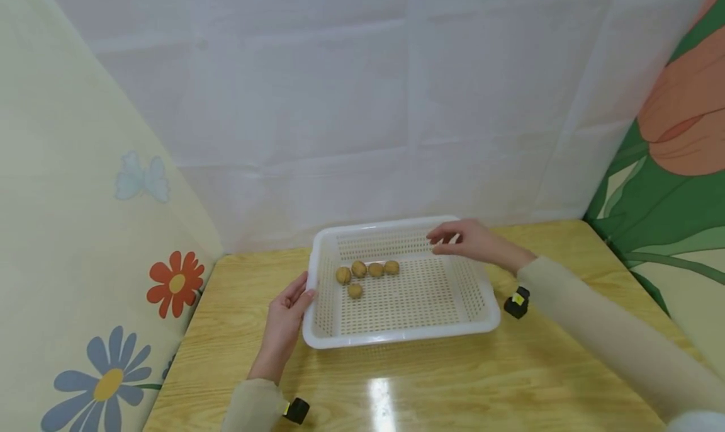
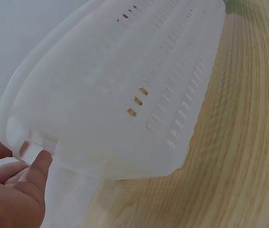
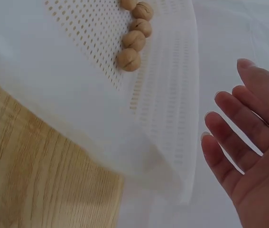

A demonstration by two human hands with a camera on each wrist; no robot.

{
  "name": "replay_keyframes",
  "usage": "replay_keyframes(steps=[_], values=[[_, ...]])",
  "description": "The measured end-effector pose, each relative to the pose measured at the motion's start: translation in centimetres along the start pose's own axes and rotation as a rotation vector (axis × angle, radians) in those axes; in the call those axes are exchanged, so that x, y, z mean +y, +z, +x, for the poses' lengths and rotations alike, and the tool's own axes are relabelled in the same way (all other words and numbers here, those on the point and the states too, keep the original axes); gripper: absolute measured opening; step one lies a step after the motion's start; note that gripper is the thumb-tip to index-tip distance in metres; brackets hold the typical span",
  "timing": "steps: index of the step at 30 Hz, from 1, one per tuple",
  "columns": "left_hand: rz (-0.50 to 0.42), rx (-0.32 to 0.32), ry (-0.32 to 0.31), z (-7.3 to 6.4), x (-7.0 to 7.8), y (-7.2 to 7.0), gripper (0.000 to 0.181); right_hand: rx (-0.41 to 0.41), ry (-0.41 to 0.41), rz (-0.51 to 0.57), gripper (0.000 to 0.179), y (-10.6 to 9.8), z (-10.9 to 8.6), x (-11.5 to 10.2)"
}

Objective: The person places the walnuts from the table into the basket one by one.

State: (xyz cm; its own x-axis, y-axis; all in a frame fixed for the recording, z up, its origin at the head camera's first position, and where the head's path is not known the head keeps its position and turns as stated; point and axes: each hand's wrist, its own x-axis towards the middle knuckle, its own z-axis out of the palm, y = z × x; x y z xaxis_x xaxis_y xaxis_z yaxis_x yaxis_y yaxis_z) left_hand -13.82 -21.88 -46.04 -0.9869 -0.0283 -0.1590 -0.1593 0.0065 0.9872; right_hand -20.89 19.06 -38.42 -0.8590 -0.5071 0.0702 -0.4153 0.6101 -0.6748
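A white plastic basket (image 1: 401, 340) with slotted sides and a perforated bottom is over the wooden table. Several walnuts (image 1: 376, 269) lie in its left part, most of them in a row and one nearer the front. My left hand (image 1: 287, 318) grips the basket's left rim, thumb on top; in the left wrist view its fingers (image 2: 38, 171) curl under the rim at a small ribbed tab. Over the far right corner, my right hand (image 1: 467, 240) holds nothing. In the right wrist view its fingers (image 3: 234, 137) are spread and slightly bent, beside the basket's rim.
The wooden table (image 1: 453, 381) extends in front of the basket and to both sides. A white sheet (image 1: 334, 104) hangs behind it. Painted panels stand at left and right, one with a red flower (image 1: 177, 284). Black wrist devices (image 1: 517, 302) sit by both sleeves.
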Motion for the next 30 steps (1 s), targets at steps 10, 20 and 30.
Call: replay_keyframes(steps=[10,20,30], values=[[-0.014,0.013,0.013,0.1,-0.2,0.0,0.053,0.07,0.136,-0.044,0.038,-2.8,-5.0,2.9],[-0.023,0.01,0.027,-0.1,-0.1,0.3,0.052,0.162,0.237,-0.1,0.039,-4.1,-10.5,7.6],[-0.02,0.015,0.013,0.1,-0.1,0.2,0.052,0.22,0.259,-0.146,0.036,-4.5,-13.7,12.1]])
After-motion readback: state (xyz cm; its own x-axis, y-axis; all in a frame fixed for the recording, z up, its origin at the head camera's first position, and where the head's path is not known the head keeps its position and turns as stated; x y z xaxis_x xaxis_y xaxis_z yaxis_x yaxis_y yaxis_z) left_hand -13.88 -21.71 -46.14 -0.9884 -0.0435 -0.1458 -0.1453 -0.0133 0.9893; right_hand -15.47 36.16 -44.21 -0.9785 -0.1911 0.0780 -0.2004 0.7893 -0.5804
